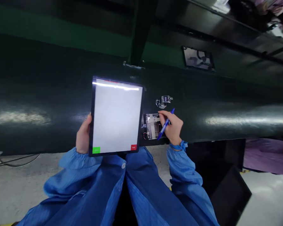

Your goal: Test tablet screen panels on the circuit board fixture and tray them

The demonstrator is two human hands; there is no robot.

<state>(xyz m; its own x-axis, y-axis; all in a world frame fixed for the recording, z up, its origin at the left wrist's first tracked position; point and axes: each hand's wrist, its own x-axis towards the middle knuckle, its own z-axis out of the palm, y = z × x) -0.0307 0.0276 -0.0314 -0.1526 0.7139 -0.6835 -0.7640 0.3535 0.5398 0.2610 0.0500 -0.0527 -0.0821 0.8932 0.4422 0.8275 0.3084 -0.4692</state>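
My left hand (83,135) grips the left edge of a tablet (116,116), which stands tilted with a bright white screen and a green and a red button along its bottom. My right hand (173,125) is closed round a blue pen (165,125), its fingers touching a small circuit board module (152,126) that lies on the dark green table (37,94) just right of the tablet. Both arms wear blue sleeves.
A small metal hand tally counter (164,101) lies on the table beyond the module. A dark framed card (198,58) sits further back on the right. A dark post (141,31) rises behind the tablet. Grey floor and a black box (226,188) lie below.
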